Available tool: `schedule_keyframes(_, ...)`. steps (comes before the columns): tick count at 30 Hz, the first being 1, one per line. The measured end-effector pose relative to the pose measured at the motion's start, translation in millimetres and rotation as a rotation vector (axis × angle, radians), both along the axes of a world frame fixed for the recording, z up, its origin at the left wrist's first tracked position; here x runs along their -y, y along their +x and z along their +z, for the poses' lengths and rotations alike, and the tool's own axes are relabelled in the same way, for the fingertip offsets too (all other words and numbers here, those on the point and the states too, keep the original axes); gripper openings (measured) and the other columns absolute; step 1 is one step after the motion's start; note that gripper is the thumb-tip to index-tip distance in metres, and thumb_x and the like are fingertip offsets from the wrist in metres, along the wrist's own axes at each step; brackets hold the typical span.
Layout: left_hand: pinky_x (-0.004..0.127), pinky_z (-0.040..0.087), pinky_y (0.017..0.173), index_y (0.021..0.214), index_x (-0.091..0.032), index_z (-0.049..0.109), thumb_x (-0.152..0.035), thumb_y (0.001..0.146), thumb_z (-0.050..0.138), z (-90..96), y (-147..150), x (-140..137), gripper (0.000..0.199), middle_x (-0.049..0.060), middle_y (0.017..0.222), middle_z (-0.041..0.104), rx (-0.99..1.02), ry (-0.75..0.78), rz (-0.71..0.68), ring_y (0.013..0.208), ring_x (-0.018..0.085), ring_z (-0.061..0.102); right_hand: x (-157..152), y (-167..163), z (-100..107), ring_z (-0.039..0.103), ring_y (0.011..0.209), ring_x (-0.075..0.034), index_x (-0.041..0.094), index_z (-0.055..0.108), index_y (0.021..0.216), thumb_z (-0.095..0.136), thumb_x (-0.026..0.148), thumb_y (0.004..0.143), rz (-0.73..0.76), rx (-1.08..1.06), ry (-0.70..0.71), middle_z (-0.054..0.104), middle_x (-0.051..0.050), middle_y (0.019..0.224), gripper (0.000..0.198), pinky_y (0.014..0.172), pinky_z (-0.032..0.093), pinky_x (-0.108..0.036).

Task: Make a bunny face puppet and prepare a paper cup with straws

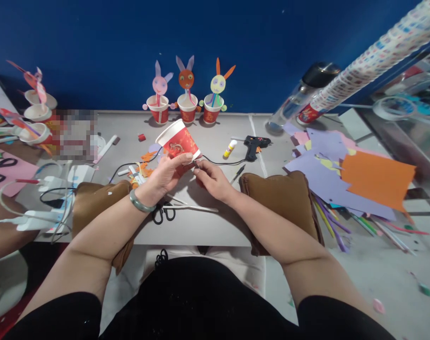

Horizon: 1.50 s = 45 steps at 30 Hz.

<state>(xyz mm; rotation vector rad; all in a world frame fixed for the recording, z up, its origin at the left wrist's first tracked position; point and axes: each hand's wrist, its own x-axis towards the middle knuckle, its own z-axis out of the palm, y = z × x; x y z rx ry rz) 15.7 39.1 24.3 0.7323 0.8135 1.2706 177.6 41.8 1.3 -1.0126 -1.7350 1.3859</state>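
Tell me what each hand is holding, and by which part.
The left hand grips the red paper cup by its lower side wall. The right hand pinches at the cup's base; whether it holds anything cannot be told.

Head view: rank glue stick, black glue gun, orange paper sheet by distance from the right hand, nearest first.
From the right hand:
1. Glue stick, just beyond it, slightly right.
2. Black glue gun, farther right on the table.
3. Orange paper sheet, far right on the paper pile.

Both hands (186,177) meet (fingers curled) at centre.
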Motion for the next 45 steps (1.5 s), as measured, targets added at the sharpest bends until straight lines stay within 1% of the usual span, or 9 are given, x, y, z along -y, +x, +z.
schedule_keyframes(6,0.029,0.054,0.080,0.090,-0.020,0.065,-0.025,0.062,0.088,5.0,-1.0,1.1,0.036,0.000,0.084,0.071,-0.050,0.068,0.031,0.081,0.015,0.069,3.8,0.9,1.3,0.045,0.058,-0.011,0.024,0.048,0.082,0.054,0.053,0.097,0.034,-0.039,0.025,0.053,0.005,0.062,0.034,0.057,0.036,-0.026)
schedule_keyframes(11,0.031,0.052,0.084,0.095,-0.021,0.065,-0.024,0.057,0.087,9.3,1.0,4.1,0.043,0.002,0.089,0.073,-0.135,0.166,0.087,0.090,0.019,0.070,2.8,-0.1,-0.7,0.041,0.050,-0.009,0.024,0.047,0.081,0.058,0.064,0.092,0.106,-0.129,-0.104,0.052,0.007,0.059,0.043,0.050,0.032,-0.023)
schedule_keyframes(22,0.041,0.057,0.090,0.096,-0.021,0.060,-0.027,0.058,0.069,8.3,0.6,-0.2,0.039,0.006,0.093,0.074,-0.042,0.131,0.020,0.106,0.029,0.071,4.4,-1.8,6.6,0.034,0.043,-0.005,0.022,0.051,0.084,0.065,0.061,0.088,0.177,-0.279,-0.294,0.051,0.009,0.055,0.042,0.042,0.023,-0.019)
schedule_keyframes(26,0.037,0.054,0.093,0.103,-0.022,0.062,-0.028,0.061,0.077,8.8,0.2,-0.6,0.045,0.006,0.100,0.074,-0.032,0.163,0.060,0.107,0.025,0.070,3.1,-2.1,5.1,0.033,0.042,-0.005,0.022,0.052,0.085,0.066,0.063,0.087,0.164,-0.281,-0.312,0.050,0.010,0.053,0.043,0.041,0.024,-0.019)
schedule_keyframes(31,0.029,0.054,0.083,0.105,-0.023,0.063,-0.028,0.062,0.091,5.4,-2.3,-2.4,0.051,0.000,0.091,0.072,-0.062,0.192,0.135,0.084,0.015,0.070,1.6,-1.2,3.1,0.032,0.040,-0.006,0.023,0.050,0.087,0.062,0.065,0.088,0.128,-0.237,-0.289,0.051,0.010,0.052,0.043,0.042,0.026,-0.020)
schedule_keyframes(34,0.026,0.054,0.075,0.101,-0.022,0.063,-0.034,0.060,0.095,3.1,-3.5,-4.2,0.053,-0.001,0.085,0.070,-0.081,0.157,0.137,0.075,0.012,0.067,2.2,0.8,2.3,0.036,0.043,-0.008,0.024,0.048,0.084,0.059,0.063,0.091,0.079,-0.136,-0.166,0.051,0.008,0.054,0.041,0.046,0.030,-0.022)
schedule_keyframes(38,0.027,0.056,0.077,0.091,-0.020,0.063,-0.040,0.062,0.095,-1.7,-2.7,-5.4,0.047,0.000,0.085,0.070,-0.078,0.105,0.112,0.079,0.013,0.068,4.3,5.4,0.5,0.047,0.056,-0.013,0.023,0.053,0.087,0.053,0.052,0.098,-0.069,0.149,0.201,0.054,0.004,0.061,0.031,0.060,0.037,-0.027)
schedule_keyframes(42,0.029,0.058,0.082,0.089,-0.019,0.064,-0.043,0.063,0.094,-8.0,1.1,-5.7,0.046,0.000,0.089,0.071,-0.042,0.045,0.113,0.082,0.013,0.069,4.8,9.2,-3.1,0.055,0.065,-0.019,0.019,0.061,0.104,0.043,0.044,0.102,-0.138,0.505,0.483,0.068,-0.007,0.078,0.031,0.063,0.034,-0.030)
schedule_keyframes(45,0.030,0.060,0.082,0.087,-0.020,0.065,-0.045,0.064,0.093,-11.2,3.3,-5.5,0.044,0.001,0.088,0.072,-0.037,0.020,0.127,0.082,0.014,0.070,3.6,10.5,-4.9,0.059,0.067,-0.021,0.016,0.063,0.107,0.038,0.040,0.104,-0.174,0.716,0.600,0.073,-0.015,0.091,0.035,0.061,0.030,-0.031)
